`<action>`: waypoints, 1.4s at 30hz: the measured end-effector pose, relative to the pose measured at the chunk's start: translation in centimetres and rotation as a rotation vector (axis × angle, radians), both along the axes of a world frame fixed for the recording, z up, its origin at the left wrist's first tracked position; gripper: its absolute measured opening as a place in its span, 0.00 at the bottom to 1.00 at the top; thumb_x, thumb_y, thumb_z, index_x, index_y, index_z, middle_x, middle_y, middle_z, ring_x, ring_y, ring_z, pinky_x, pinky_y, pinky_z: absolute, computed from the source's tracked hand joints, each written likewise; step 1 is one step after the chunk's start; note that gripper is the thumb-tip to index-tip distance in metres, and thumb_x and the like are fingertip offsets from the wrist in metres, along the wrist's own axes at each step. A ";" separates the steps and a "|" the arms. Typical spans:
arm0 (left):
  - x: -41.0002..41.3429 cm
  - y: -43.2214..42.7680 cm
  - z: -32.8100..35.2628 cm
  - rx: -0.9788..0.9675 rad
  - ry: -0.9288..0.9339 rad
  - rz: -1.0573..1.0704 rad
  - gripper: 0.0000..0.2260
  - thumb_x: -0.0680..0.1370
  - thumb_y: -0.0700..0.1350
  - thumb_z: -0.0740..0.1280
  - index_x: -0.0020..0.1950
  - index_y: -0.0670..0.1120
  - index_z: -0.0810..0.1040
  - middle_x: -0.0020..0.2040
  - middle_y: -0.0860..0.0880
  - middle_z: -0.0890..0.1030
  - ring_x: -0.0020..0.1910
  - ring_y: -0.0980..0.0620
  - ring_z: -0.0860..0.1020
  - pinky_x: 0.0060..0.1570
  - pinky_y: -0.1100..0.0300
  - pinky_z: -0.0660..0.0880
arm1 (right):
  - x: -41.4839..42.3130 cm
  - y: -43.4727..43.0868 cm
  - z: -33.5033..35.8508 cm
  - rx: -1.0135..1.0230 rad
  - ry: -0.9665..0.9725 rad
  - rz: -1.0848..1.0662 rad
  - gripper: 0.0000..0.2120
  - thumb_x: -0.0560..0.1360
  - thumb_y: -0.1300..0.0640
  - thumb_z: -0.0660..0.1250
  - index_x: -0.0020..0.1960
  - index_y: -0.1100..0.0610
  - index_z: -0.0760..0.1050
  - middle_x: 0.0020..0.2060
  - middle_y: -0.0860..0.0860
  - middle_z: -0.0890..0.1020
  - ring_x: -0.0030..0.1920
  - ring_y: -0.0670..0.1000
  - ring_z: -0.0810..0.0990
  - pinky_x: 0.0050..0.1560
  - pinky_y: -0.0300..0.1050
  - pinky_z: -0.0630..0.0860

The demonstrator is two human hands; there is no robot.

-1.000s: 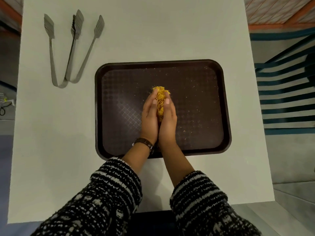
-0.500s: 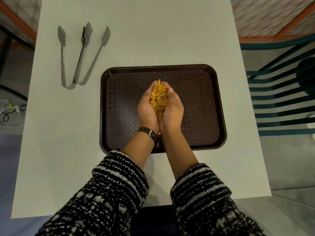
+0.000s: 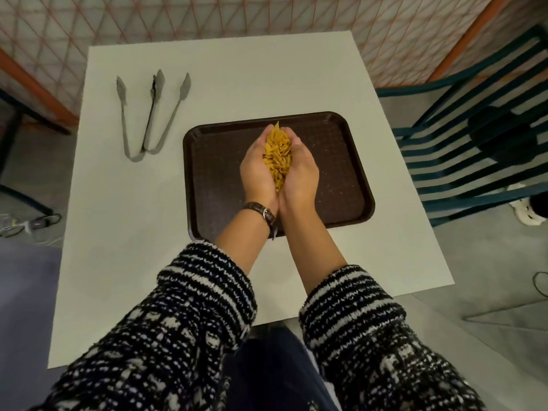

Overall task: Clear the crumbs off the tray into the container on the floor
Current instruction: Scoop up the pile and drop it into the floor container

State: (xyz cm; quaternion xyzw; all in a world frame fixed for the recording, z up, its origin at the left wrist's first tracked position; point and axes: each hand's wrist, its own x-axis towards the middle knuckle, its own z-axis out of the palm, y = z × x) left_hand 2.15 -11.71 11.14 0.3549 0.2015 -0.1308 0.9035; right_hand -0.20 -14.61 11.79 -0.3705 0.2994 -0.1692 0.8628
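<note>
The tray [image 3: 207, 185] is lying on the table [image 3: 237, 78], with two pairs of tongs [image 3: 151, 114] resting to its left. Both cupped hands, left hand [image 3: 256, 173] touching right hand [image 3: 301, 173], are holding crumbs [image 3: 277, 157] above the tray, and a chair [image 3: 474, 137] is standing right of the table.

A white table [image 3: 237, 84] stands in the middle of the room. Behind it, at the far side, is a pale wall [image 3: 267, 16] with a net of thin orange lines. Orange bars [image 3: 32, 81] slant down it on the left and right. A dark green chair [image 3: 474, 137] with slats stands on the right. The floor [image 3: 489, 262] is grey. Some wires [image 3: 26, 225] lie on it at the left.
</note>
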 end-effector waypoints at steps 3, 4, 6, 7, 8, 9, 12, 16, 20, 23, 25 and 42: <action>-2.9 -0.5 1.3 -0.009 -0.015 -0.035 0.12 0.78 0.38 0.61 0.59 0.37 0.77 0.49 0.43 0.82 0.46 0.49 0.81 0.50 0.58 0.78 | -3.1 -0.4 1.2 -0.041 -0.004 -0.019 0.14 0.81 0.60 0.56 0.62 0.63 0.75 0.53 0.57 0.82 0.54 0.54 0.81 0.58 0.48 0.77; -4.0 -0.7 1.4 -0.020 -0.012 -0.048 0.12 0.78 0.39 0.60 0.59 0.37 0.77 0.50 0.43 0.81 0.48 0.48 0.81 0.51 0.57 0.77 | -4.3 -0.7 1.4 -0.071 0.002 -0.026 0.15 0.81 0.59 0.56 0.62 0.63 0.75 0.53 0.55 0.82 0.54 0.53 0.82 0.57 0.46 0.78; -6.2 -1.2 1.4 -0.018 -0.013 -0.070 0.11 0.78 0.39 0.61 0.57 0.39 0.78 0.55 0.42 0.81 0.53 0.47 0.80 0.55 0.55 0.76 | -6.7 -1.1 1.8 -0.125 0.005 -0.035 0.15 0.81 0.59 0.55 0.62 0.62 0.75 0.52 0.54 0.82 0.53 0.51 0.82 0.56 0.44 0.78; -7.5 -1.4 1.2 -0.002 -0.019 -0.077 0.10 0.78 0.40 0.62 0.56 0.40 0.79 0.57 0.41 0.80 0.56 0.46 0.79 0.57 0.53 0.75 | -8.0 -1.3 1.9 -0.137 0.004 -0.037 0.15 0.81 0.58 0.55 0.62 0.62 0.75 0.53 0.55 0.82 0.54 0.52 0.82 0.56 0.45 0.78; -8.8 -1.6 1.1 0.018 -0.031 -0.085 0.10 0.78 0.40 0.62 0.55 0.41 0.80 0.59 0.41 0.80 0.58 0.45 0.79 0.59 0.52 0.74 | -9.4 -1.5 1.9 -0.152 0.010 -0.037 0.15 0.81 0.58 0.55 0.62 0.61 0.75 0.55 0.55 0.82 0.55 0.52 0.81 0.57 0.46 0.78; -10.4 -1.8 1.0 0.038 -0.043 -0.092 0.10 0.78 0.40 0.61 0.53 0.43 0.81 0.60 0.41 0.79 0.59 0.44 0.78 0.61 0.51 0.73 | -10.8 -1.8 1.9 -0.173 0.025 -0.035 0.15 0.81 0.57 0.55 0.62 0.60 0.75 0.56 0.56 0.82 0.56 0.52 0.81 0.57 0.46 0.77; -15.4 -2.7 0.9 0.059 -0.066 -0.106 0.12 0.79 0.39 0.57 0.55 0.43 0.79 0.62 0.39 0.77 0.61 0.43 0.76 0.63 0.50 0.71 | -15.6 -2.6 1.4 -0.169 0.034 -0.054 0.14 0.81 0.57 0.56 0.59 0.58 0.77 0.53 0.53 0.82 0.55 0.51 0.81 0.56 0.45 0.77; -21.7 -4.2 -0.3 0.059 -0.019 -0.087 0.12 0.80 0.39 0.56 0.56 0.42 0.78 0.62 0.38 0.76 0.60 0.43 0.76 0.64 0.50 0.71 | -22.0 -4.0 0.1 -0.143 0.064 -0.060 0.14 0.81 0.57 0.55 0.59 0.57 0.77 0.53 0.52 0.82 0.56 0.51 0.81 0.60 0.47 0.76; -28.6 -5.6 -3.0 0.079 0.032 -0.053 0.13 0.79 0.37 0.56 0.59 0.39 0.76 0.60 0.39 0.77 0.57 0.45 0.77 0.60 0.55 0.74 | -28.4 -5.3 -2.2 -0.033 0.068 -0.059 0.15 0.81 0.61 0.54 0.62 0.63 0.74 0.52 0.53 0.82 0.53 0.50 0.81 0.57 0.42 0.78; -33.2 -6.1 -6.7 0.102 0.070 -0.068 0.13 0.79 0.38 0.56 0.59 0.39 0.76 0.59 0.39 0.78 0.56 0.46 0.78 0.57 0.56 0.75 | -33.0 -6.2 -5.6 -0.032 0.111 -0.069 0.14 0.82 0.61 0.54 0.61 0.62 0.75 0.52 0.54 0.82 0.53 0.49 0.82 0.56 0.42 0.78; -35.9 -6.4 -9.9 0.145 0.089 -0.101 0.12 0.79 0.40 0.57 0.56 0.43 0.79 0.58 0.41 0.79 0.56 0.47 0.78 0.55 0.56 0.75 | -35.7 -6.4 -8.4 -0.025 0.163 -0.069 0.15 0.81 0.60 0.55 0.61 0.63 0.75 0.55 0.57 0.81 0.56 0.53 0.81 0.60 0.46 0.76; -33.5 -11.4 -44.5 0.290 0.620 -0.430 0.14 0.80 0.45 0.56 0.47 0.38 0.78 0.44 0.42 0.79 0.41 0.46 0.78 0.45 0.55 0.77 | -33.3 -11.8 -43.8 0.271 0.709 -0.159 0.12 0.79 0.61 0.56 0.44 0.58 0.76 0.42 0.56 0.80 0.44 0.54 0.79 0.55 0.51 0.77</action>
